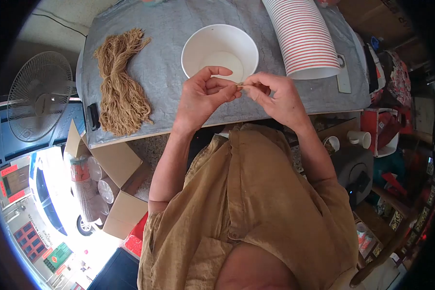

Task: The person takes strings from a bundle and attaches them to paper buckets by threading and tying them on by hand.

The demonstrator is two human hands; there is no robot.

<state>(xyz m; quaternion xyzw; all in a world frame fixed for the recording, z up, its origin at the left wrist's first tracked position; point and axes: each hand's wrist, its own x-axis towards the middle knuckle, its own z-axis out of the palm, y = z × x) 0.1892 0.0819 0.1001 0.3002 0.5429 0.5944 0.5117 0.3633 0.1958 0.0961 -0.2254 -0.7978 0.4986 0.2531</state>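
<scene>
My left hand (205,94) and my right hand (274,95) meet in front of my chest, above the table's near edge. Between their fingertips is a short piece of tan twine (241,85), pinched from both sides; a small knot or loop seems to show there, too small to make out. Just behind the hands stands a white paper tub (198,43), its mouth facing up and its near rim partly hidden by my fingers. Off to the left lies a thick bundle of tan twine (123,92), gathered at its middle.
A long stack of nested paper tubs (307,38) with red-edged rims lies at the right, beside a pale flat strip (343,77). Grey sheeting (164,58) covers the table. A fan (39,96) stands left, above an open cardboard box (116,164) near stacked cups (85,198).
</scene>
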